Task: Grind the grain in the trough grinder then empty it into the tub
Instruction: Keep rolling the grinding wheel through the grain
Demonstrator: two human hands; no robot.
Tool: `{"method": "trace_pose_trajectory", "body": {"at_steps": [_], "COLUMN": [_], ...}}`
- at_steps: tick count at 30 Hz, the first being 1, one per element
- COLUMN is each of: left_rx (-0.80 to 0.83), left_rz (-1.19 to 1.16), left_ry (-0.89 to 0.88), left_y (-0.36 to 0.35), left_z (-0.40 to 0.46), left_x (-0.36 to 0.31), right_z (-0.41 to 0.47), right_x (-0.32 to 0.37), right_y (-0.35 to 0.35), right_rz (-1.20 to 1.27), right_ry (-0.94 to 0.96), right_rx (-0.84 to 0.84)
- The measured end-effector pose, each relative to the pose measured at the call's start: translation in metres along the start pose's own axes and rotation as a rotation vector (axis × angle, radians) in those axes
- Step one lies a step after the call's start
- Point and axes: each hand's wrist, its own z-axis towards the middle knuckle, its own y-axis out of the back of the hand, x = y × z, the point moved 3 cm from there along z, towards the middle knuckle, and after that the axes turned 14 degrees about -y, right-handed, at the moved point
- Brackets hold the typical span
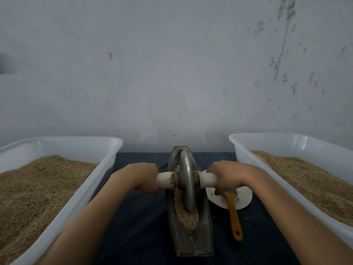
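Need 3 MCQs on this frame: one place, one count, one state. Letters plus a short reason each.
1. Where does the white plate lie?
A. right of the trough grinder
B. inside a tub
C. left of the grinder

2. How many tubs hold grain?
A. one
B. two
C. three

3. What are the hands doing?
A. resting flat on the cloth
B. scooping grain
C. gripping the wheel's handles

Answers:
1 A: the plate sits by the grinder's right side, under the orange-handled brush.
2 B: left tub and right tub.
3 C: left hand and right hand each wrap a handle of the wheel.
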Motion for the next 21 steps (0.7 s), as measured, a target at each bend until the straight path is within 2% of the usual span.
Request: {"method": "trace_pose_trajectory", "body": {"at_steps": [2, 5, 8, 10, 13, 18, 21], "left_rx": [-0.074, -0.298, -0.462, -0.508, -0.463, -0.088, 0.006], "left_rz": [0.069, 0.198, 0.197, 0.197, 0.219, 0.095, 0.021], "left_ry": [0.015, 0.032, 0.042, 0.037, 0.035, 0.031, 0.023], "left_y": [0.001, 0.002, 0.001, 0.000, 0.000, 0.001, 0.001], "left_z": [0.000, 0.004, 0.005, 0.004, 0.004, 0.000, -0.001], "left_x": [-0.001, -0.004, -0.004, -0.004, -0.004, -0.002, -0.002], "right_z": [0.002, 0.006, 0.011, 0.012, 0.010, -0.002, -0.007], "right_x": [0.000, 0.002, 0.003, 0.003, 0.003, 0.003, 0.003], "right_y": [-0.001, -0.002, -0.006, -0.009, -0.006, 0.002, 0.003], "right_rz": [-0.018, -0.048, -0.020, -0.007, 0.000, -0.027, 0.004], "right_ry": [-0.001, -0.004, -0.031, -0.033, -0.013, 0.003, -0.011], "right_rx": [-0.052, -0.275, -0.520, -0.568, -0.475, -0.083, 0.018]}}
